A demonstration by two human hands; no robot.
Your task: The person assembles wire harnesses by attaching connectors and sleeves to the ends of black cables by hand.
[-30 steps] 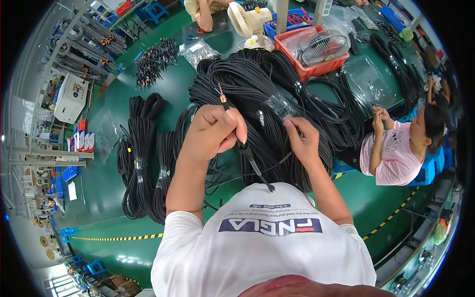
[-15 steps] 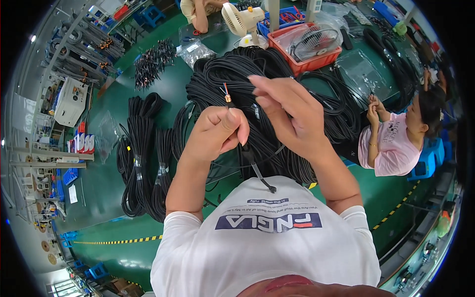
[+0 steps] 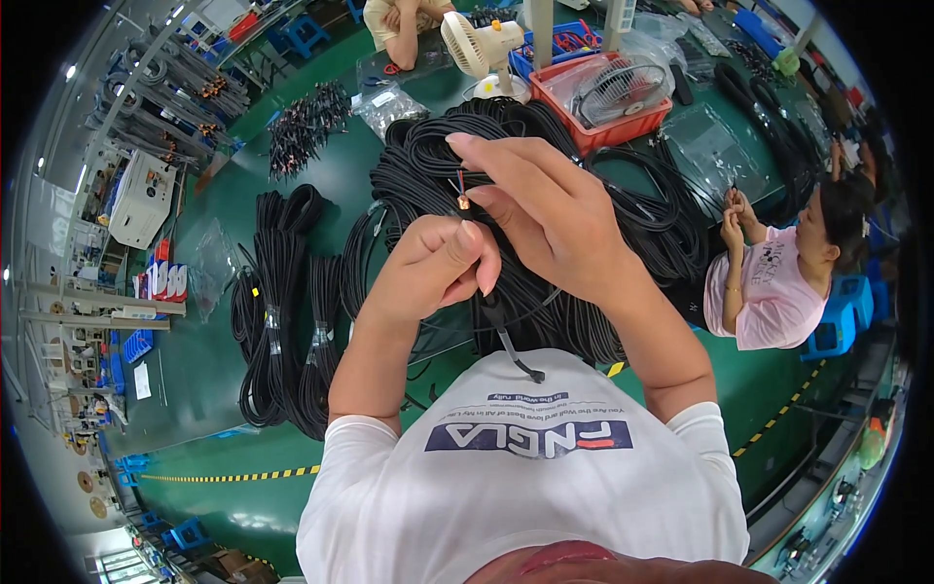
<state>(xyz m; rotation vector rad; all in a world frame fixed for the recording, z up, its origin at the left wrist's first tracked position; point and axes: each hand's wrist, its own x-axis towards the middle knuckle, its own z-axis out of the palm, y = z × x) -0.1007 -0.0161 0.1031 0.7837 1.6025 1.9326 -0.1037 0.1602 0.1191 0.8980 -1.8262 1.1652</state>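
My left hand (image 3: 433, 268) is closed in a pinch on a black cable, whose stripped end (image 3: 463, 202) sticks up past the fingers. Copper-coloured strands and thin red and blue wires show at that end. Close on its right, my right hand (image 3: 569, 229) is open, fingers stretched out and thumb apart from them. The thumb tip is beside the bare wires; whether it touches them I cannot tell. Under and behind both hands lies a large heap of coiled black cables (image 3: 413, 161).
Bundled black cables (image 3: 275, 292) lie to the left on the green table (image 3: 209, 360). Beyond the heap stand a cream fan (image 3: 477, 47) and a red crate (image 3: 623, 122) holding another fan. A co-worker in a pink shirt (image 3: 769, 287) sits at the right.
My right hand has moved left, bringing its thumb and fingers to the stripped wires. My left hand has shifted slightly right with the cable.
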